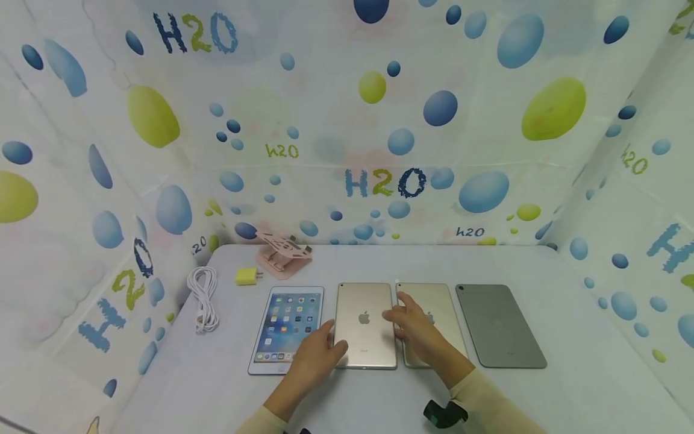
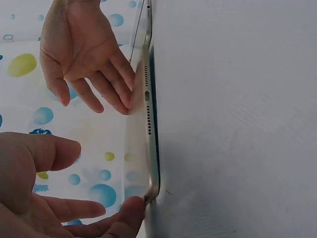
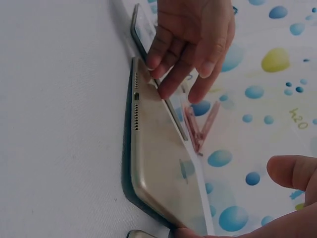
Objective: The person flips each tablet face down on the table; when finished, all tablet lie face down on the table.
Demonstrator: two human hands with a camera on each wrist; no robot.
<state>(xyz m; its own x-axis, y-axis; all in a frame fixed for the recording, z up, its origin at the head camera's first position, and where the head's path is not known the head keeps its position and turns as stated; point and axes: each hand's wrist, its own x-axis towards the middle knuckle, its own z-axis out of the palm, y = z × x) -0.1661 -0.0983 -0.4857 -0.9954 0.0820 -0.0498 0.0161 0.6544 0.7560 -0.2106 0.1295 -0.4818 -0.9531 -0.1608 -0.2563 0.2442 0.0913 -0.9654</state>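
A gold tablet lies back up on the white table, its apple logo showing. My left hand is at its left edge, with fingertips touching the lower corner in the left wrist view. At the opposite edge is my right hand, reaching over a second gold tablet and partly covering it. Fingers of both hands are loosely extended, and the thumbs stand apart from the tablet. Left of it lies a white tablet with its screen lit, partly behind my left hand. A grey tablet lies face down at the right.
A pink folding stand is at the back left of the table. Beside it lie a yellow charger plug and a coiled white cable. A patterned curtain encloses the back and sides.
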